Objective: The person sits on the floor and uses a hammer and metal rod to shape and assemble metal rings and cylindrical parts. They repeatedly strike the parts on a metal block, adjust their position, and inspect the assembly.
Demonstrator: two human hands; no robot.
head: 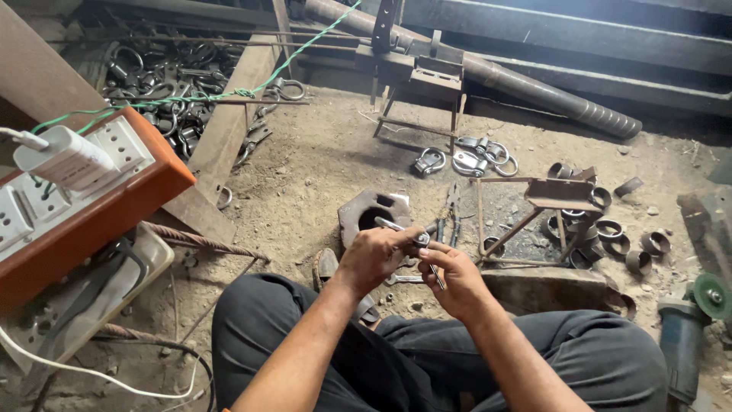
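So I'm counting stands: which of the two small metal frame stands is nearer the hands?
The low angled stand right of the right hand; the other stand sits far back by the pipe.

This is a small metal workshop, worked at ground level. The dirt floor [320, 168] is gritty and strewn with cut steel rings [614, 229] and clamps [465, 159]. At eleven o'clock a heap of bent metal loops [156, 76] lies behind a beam. A long steel pipe [534, 88] runs across at one o'clock, and an angle grinder [690, 328] rests at four o'clock.
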